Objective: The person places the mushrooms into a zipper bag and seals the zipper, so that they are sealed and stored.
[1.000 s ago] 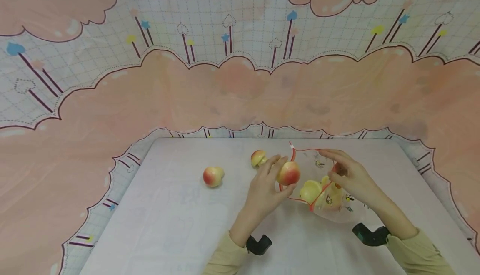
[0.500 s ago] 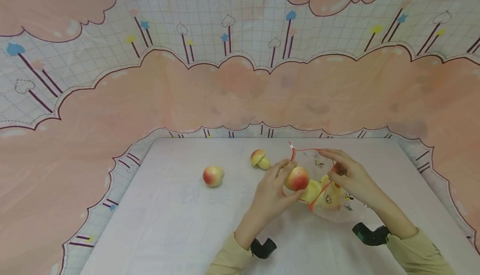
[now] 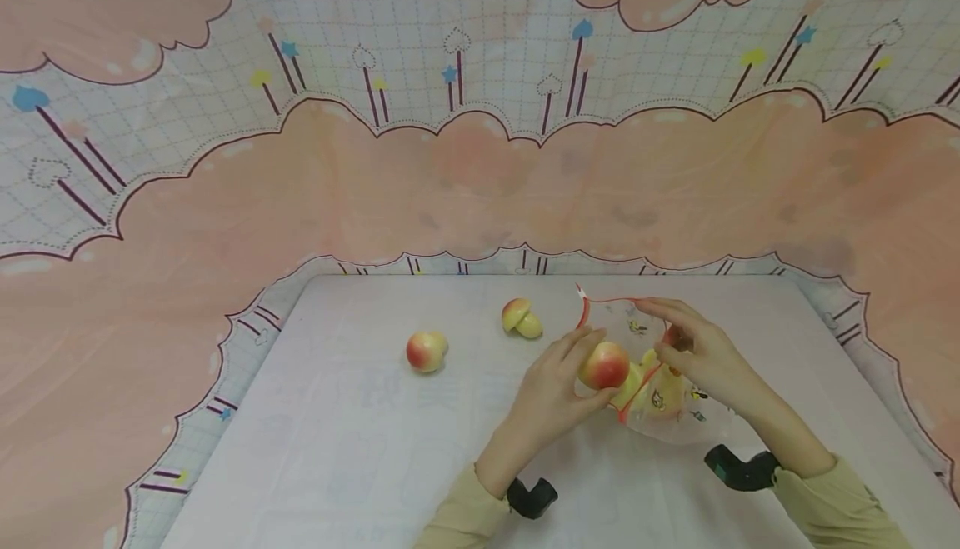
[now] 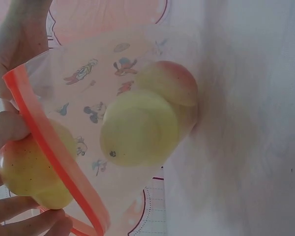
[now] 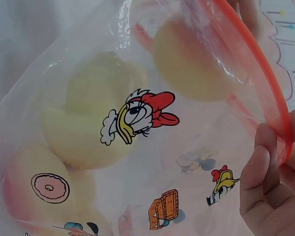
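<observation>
My left hand (image 3: pixel 546 391) grips a red-and-yellow toy mushroom (image 3: pixel 604 366) between thumb and fingers at the mouth of a clear zip bag (image 3: pixel 693 428). In the left wrist view, the bag's red zip edge (image 4: pixel 49 147) crosses in front of the mushroom, which is partly inside. My right hand (image 3: pixel 712 357) pinches the bag's rim and holds its mouth apart. Cartoon figures are printed on the bag. Through its film show a pale yellow rounded piece (image 4: pixel 137 128) and a red-tinged one (image 4: pixel 169 81); their full shapes are blurred by the film.
Two more toy mushrooms lie on the white table (image 3: pixel 322 449): one mushroom (image 3: pixel 427 352) to the left, another mushroom (image 3: pixel 521 318) behind my left hand. Black curved pieces (image 3: pixel 532 499) sit at both wrists. A patterned cloth (image 3: pixel 480 191) hangs behind the table.
My left hand has carried the mushroom rightward and slightly nearer, into the bag's mouth. The mushroom behind it has come fully into view. My right hand stays in place on the rim.
</observation>
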`<action>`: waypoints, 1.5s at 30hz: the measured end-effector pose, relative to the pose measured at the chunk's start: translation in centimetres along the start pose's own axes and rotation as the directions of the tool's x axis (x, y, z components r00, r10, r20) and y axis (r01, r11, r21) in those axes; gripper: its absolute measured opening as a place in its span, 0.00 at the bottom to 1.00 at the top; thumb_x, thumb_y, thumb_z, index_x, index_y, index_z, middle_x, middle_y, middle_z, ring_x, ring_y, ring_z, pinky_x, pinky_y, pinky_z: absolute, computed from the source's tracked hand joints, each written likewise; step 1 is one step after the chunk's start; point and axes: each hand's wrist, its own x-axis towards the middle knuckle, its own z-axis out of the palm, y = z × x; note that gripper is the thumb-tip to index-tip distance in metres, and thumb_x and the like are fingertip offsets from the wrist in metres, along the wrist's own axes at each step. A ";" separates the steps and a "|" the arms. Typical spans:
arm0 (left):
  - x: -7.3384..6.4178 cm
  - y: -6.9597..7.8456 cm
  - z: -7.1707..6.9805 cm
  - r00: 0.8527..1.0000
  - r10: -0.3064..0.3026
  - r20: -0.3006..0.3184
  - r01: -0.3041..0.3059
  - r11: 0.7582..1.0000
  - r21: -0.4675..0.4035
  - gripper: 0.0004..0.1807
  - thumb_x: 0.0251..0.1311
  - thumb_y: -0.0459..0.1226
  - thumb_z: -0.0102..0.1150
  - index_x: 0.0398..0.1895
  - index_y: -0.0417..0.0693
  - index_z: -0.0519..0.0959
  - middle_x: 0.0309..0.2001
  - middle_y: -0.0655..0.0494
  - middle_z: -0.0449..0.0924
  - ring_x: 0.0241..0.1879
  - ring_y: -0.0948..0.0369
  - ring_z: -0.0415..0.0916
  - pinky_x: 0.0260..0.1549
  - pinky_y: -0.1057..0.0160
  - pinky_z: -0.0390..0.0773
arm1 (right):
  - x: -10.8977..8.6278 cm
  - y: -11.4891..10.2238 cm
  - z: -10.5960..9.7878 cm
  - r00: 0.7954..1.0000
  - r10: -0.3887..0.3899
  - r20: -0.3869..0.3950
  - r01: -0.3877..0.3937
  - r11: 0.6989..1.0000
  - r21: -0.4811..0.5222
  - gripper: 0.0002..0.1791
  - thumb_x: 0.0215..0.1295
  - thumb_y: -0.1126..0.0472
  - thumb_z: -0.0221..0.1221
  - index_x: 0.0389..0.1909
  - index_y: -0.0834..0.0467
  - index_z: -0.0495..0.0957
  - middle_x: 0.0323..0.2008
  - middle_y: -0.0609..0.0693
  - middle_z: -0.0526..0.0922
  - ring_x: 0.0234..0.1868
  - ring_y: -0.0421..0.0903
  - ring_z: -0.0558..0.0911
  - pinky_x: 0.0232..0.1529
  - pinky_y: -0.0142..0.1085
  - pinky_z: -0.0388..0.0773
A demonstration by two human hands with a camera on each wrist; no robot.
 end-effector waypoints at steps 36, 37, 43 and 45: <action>-0.5 -1.0 0.2 0.980 -0.157 0.120 0.170 0.980 -0.107 0.28 0.55 0.47 0.67 0.60 0.52 0.74 0.56 0.57 0.76 0.57 0.60 0.74 0.56 0.62 0.76 | 0.0 -0.3 0.2 1.000 0.004 -0.017 -0.005 1.000 -0.025 0.30 0.60 0.73 0.55 0.66 0.60 0.68 0.64 0.61 0.67 0.33 0.38 0.69 0.27 0.26 0.73; -0.6 -1.1 0.2 0.979 -0.168 0.114 0.180 0.978 -0.101 0.29 0.54 0.48 0.67 0.59 0.53 0.75 0.55 0.58 0.77 0.56 0.60 0.74 0.54 0.62 0.77 | -0.1 -0.3 0.2 1.000 -0.001 -0.018 0.000 1.000 -0.025 0.30 0.60 0.73 0.55 0.65 0.60 0.68 0.64 0.61 0.67 0.32 0.38 0.69 0.26 0.26 0.73; -0.9 -1.6 0.4 0.967 -0.244 0.070 0.251 0.962 -0.106 0.33 0.50 0.49 0.70 0.61 0.55 0.73 0.40 0.58 0.74 0.39 0.66 0.70 0.32 0.74 0.70 | -0.1 -0.3 0.3 1.000 -0.011 -0.024 0.011 1.000 -0.025 0.30 0.59 0.73 0.54 0.65 0.59 0.68 0.64 0.59 0.69 0.33 0.38 0.70 0.28 0.26 0.74; -0.9 -1.8 0.5 0.966 -0.251 0.059 0.257 0.959 -0.122 0.34 0.50 0.48 0.71 0.62 0.55 0.73 0.35 0.57 0.73 0.34 0.67 0.68 0.28 0.77 0.65 | -0.1 -0.3 0.3 1.000 -0.015 -0.025 0.014 1.000 -0.025 0.30 0.59 0.73 0.54 0.65 0.59 0.68 0.63 0.59 0.69 0.33 0.38 0.70 0.29 0.26 0.74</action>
